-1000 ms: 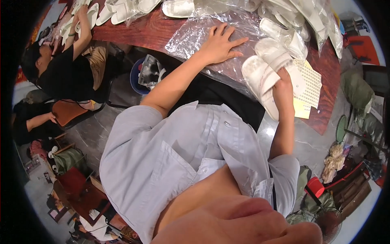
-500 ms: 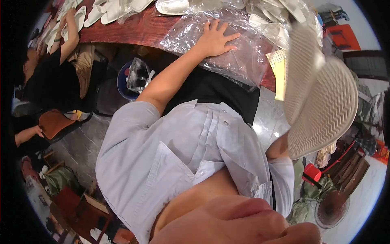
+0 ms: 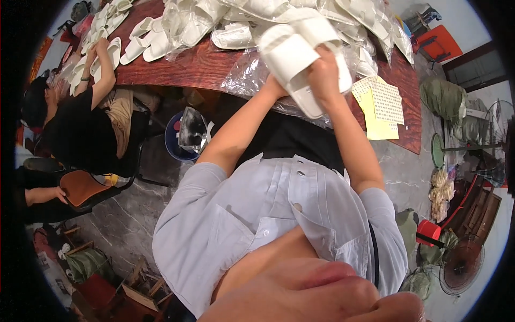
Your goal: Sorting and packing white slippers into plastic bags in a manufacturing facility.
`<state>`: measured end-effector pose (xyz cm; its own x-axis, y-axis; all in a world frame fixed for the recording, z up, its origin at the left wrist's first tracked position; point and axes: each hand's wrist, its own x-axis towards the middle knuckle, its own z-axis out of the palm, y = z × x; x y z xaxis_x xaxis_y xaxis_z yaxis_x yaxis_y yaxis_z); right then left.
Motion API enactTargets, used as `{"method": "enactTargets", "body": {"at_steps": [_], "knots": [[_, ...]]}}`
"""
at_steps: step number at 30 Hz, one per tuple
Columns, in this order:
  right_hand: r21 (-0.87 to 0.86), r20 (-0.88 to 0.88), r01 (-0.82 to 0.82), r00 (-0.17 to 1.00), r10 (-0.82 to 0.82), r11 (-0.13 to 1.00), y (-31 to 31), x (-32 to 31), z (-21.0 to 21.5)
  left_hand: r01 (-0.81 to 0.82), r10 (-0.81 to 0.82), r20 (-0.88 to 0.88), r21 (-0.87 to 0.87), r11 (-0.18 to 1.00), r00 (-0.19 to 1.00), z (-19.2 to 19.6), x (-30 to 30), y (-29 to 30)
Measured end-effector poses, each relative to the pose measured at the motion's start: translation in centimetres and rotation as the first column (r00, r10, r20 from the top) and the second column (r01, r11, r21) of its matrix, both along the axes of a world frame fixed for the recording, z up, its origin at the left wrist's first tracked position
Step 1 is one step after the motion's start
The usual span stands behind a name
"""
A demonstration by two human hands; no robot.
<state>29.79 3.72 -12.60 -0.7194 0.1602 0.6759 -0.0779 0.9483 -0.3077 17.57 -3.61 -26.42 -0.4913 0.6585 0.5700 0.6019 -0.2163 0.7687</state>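
A pair of white slippers [image 3: 294,59] is held together above the near edge of the reddish wooden table [image 3: 198,67]. My right hand [image 3: 325,75] grips the pair from the right side. My left hand [image 3: 272,86] is mostly hidden under the slippers and supports them from below. Clear plastic bags [image 3: 244,72] lie on the table beneath my hands. Beyond them sits a large heap of white slippers in plastic [image 3: 300,13].
Yellow and white sticker sheets [image 3: 382,104] lie right of my hands. A person in black [image 3: 80,129] sits at the left handling more slippers [image 3: 134,43]. A blue bucket [image 3: 185,139] stands on the floor under the table. A red stool [image 3: 428,232] and fans stand at right.
My right hand swung a slipper up close to the camera, then back down to the table. My left hand left the plastic sheet and joined it under the paired slippers.
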Motion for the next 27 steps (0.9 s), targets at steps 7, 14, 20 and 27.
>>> {"method": "enactTargets", "body": {"at_steps": [7,14,20,27], "knots": [[0.177,0.246,0.327,0.898,-0.363,0.928,7.7,2.1,-10.3,-0.451,0.033,-0.620,-0.532,0.716,0.784,4.9,1.7,-0.4],[0.119,0.257,0.335,0.899,-0.354,0.935,6.1,1.8,-9.3,-0.349,0.261,-0.272,-0.358,0.866,0.926,7.3,-1.5,-4.1],[0.075,0.246,0.301,0.919,-0.310,0.951,6.3,2.4,-8.1,-0.182,0.276,0.204,-0.384,0.905,0.939,7.6,-3.1,-5.6],[-0.306,0.248,0.053,0.968,0.026,0.951,6.6,8.1,-2.9,-0.237,0.146,-0.286,-0.318,0.918,0.947,12.4,1.5,-3.5]]}}
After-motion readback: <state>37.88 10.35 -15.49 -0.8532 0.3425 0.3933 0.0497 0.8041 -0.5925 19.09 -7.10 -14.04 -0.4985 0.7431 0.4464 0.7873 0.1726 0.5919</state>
